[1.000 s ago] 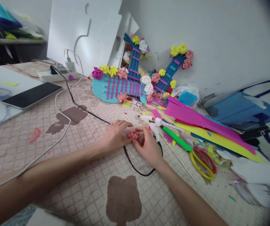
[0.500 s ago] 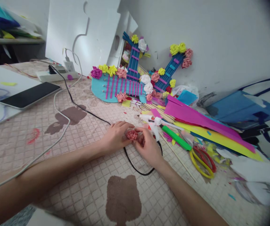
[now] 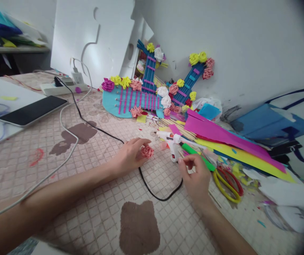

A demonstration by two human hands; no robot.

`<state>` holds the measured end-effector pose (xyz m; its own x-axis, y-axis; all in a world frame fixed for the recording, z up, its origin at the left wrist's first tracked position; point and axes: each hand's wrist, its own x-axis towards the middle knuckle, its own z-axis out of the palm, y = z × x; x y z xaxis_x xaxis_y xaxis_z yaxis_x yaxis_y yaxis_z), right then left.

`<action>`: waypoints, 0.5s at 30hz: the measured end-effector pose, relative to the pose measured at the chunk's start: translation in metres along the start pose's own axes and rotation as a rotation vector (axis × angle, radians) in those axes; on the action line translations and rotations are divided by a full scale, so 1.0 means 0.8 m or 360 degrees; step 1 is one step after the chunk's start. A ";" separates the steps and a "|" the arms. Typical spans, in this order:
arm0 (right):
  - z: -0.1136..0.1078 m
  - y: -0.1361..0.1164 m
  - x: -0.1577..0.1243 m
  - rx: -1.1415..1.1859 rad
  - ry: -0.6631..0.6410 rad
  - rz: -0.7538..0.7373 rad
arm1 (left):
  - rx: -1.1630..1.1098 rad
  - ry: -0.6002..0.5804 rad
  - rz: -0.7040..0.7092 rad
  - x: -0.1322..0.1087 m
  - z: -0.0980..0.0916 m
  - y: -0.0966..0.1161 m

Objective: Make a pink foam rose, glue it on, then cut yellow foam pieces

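A pink paper rose (image 3: 147,151) is held between the thumb and fingers of my left hand (image 3: 132,153), just above the checked cloth. My right hand (image 3: 195,175) is to its right, thumb and forefinger pinched together; whatever is between them is too small to make out. Beside those fingertips lies a white glue gun (image 3: 172,143), its black cord (image 3: 159,199) looping across the cloth below my hands. A green-handled tool (image 3: 191,153) rests partly behind my right hand, and yellow and red handled scissors (image 3: 227,186) lie to the right.
Blue guitar-shaped pieces with paper flowers (image 3: 130,101) stand at the back against white boards (image 3: 109,53). Coloured paper sheets (image 3: 221,138) and wooden sticks (image 3: 177,127) lie at right. A phone (image 3: 33,110), a power strip (image 3: 61,88) and a white cable (image 3: 73,143) are at left.
My right hand has let go of the rose and moved right and slightly down, near the glue gun. My left hand still holds the rose in almost the same place.
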<state>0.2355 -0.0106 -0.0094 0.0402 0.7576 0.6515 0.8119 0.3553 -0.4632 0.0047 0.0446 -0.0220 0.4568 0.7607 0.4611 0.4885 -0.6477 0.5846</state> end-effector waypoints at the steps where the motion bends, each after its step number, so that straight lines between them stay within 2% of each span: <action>1: 0.000 0.009 0.002 -0.0060 0.0029 0.0059 | 0.0001 0.0017 0.0015 0.000 -0.001 0.000; 3: 0.008 0.024 0.008 -0.0091 -0.0028 0.0154 | 0.0014 0.0045 0.0038 -0.001 -0.002 0.001; 5: 0.022 0.033 0.017 -0.0039 -0.0218 0.0223 | 0.0047 0.0061 0.0049 -0.001 -0.002 0.003; 9: 0.041 0.031 0.031 -0.0032 -0.0514 0.0250 | 0.0139 0.0085 0.0055 -0.001 -0.004 0.004; 11: 0.041 0.026 0.032 -0.0035 -0.0543 0.0248 | 0.0188 0.0101 0.0047 -0.001 -0.006 0.003; 15: 0.026 0.017 0.020 0.0085 -0.0467 0.0279 | 0.0296 0.0128 0.0000 -0.001 -0.012 -0.001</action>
<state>0.2349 0.0173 -0.0176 0.0008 0.9321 0.3623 0.7754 0.2282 -0.5888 -0.0033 0.0449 -0.0164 0.3996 0.7567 0.5175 0.6209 -0.6387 0.4545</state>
